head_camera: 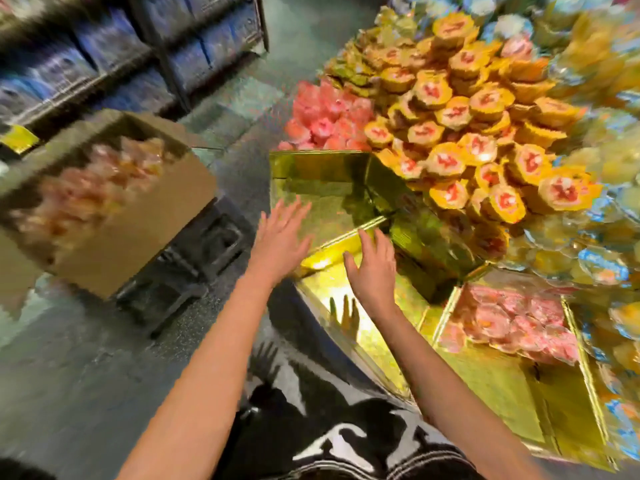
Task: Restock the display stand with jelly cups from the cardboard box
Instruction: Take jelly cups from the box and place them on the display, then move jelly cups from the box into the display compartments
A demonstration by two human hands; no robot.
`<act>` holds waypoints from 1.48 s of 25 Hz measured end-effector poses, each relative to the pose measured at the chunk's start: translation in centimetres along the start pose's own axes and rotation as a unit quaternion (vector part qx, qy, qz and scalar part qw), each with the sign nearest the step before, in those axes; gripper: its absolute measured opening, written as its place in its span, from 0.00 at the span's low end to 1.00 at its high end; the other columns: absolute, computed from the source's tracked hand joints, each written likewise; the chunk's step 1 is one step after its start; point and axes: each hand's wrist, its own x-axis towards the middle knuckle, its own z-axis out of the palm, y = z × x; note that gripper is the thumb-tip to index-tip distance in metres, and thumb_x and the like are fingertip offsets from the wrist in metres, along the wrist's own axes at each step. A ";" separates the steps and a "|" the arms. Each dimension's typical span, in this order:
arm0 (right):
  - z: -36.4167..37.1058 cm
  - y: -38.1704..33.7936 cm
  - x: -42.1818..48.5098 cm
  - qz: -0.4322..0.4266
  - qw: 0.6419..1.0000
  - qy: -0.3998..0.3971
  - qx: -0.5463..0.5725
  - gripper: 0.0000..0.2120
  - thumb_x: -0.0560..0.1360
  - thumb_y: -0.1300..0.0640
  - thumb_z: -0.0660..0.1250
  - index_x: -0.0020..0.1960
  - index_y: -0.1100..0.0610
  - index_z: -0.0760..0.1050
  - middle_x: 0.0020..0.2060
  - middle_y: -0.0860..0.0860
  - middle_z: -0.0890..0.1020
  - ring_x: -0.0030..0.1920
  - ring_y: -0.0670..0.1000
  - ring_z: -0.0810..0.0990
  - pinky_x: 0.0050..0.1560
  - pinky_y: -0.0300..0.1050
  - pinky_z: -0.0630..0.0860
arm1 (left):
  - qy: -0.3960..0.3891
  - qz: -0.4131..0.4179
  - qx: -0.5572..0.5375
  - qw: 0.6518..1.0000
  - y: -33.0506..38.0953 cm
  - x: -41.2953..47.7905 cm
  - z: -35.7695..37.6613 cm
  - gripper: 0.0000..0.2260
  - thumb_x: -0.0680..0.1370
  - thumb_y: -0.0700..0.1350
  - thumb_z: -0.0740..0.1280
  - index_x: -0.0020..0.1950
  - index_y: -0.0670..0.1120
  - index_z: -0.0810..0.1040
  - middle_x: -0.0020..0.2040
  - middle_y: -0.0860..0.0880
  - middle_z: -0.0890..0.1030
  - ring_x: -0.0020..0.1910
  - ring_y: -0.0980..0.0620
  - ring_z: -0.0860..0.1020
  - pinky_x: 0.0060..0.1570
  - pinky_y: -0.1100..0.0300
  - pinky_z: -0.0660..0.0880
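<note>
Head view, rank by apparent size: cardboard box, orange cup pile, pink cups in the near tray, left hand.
1. Orange cup pile and cardboard box: roughly alike, and blurred, so not ranked.
2. Pink cups in the near tray.
3. Left hand.

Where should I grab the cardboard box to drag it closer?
Likely the cardboard box by the top edge of its plain side wall, coming from the right with the left hand: its top is open and that wall faces the hand, with nothing in between.
</note>
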 end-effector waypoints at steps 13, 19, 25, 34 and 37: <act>22.4 -28.5 7.0 -0.081 0.966 -0.244 0.003 0.26 0.82 0.52 0.61 0.76 0.57 0.61 0.77 0.59 0.57 0.77 0.59 0.53 0.74 0.55 0.57 | 0.046 -0.312 -0.102 0.944 -33.7 -4.3 -13.2 0.26 0.83 0.54 0.59 0.79 0.47 0.57 0.79 0.45 0.59 0.78 0.44 0.53 0.76 0.48 0.53; 29.7 -33.8 14.4 -0.083 0.951 -0.295 0.036 0.26 0.81 0.53 0.62 0.75 0.60 0.61 0.74 0.60 0.61 0.74 0.60 0.60 0.70 0.54 0.63 | 0.007 -0.352 -0.194 0.916 -41.9 0.6 -12.8 0.28 0.83 0.53 0.60 0.80 0.50 0.56 0.79 0.46 0.58 0.78 0.43 0.55 0.76 0.46 0.56; 36.5 -39.3 24.4 -0.042 0.933 -0.356 0.040 0.26 0.81 0.52 0.63 0.74 0.62 0.62 0.71 0.60 0.65 0.71 0.61 0.65 0.68 0.52 0.65 | -0.010 -0.406 -0.247 0.880 -49.8 9.1 -13.1 0.25 0.82 0.49 0.61 0.78 0.45 0.61 0.76 0.43 0.65 0.74 0.45 0.64 0.70 0.55 0.61; 44.4 -43.0 33.0 0.030 0.894 -0.445 0.049 0.36 0.79 0.47 0.66 0.79 0.51 0.50 0.76 0.58 0.58 0.74 0.59 0.63 0.71 0.53 0.63 | -0.010 -0.509 -0.347 0.788 -55.5 16.4 -9.5 0.22 0.83 0.49 0.60 0.77 0.48 0.63 0.75 0.48 0.67 0.73 0.49 0.67 0.67 0.57 0.64; 46.6 -43.1 34.4 0.029 0.881 -0.472 0.022 0.34 0.79 0.46 0.65 0.78 0.50 0.52 0.75 0.56 0.62 0.73 0.58 0.65 0.69 0.50 0.65 | -0.010 -0.525 -0.308 0.793 -56.4 17.9 -7.4 0.21 0.84 0.51 0.58 0.77 0.50 0.64 0.76 0.48 0.66 0.73 0.49 0.66 0.70 0.52 0.66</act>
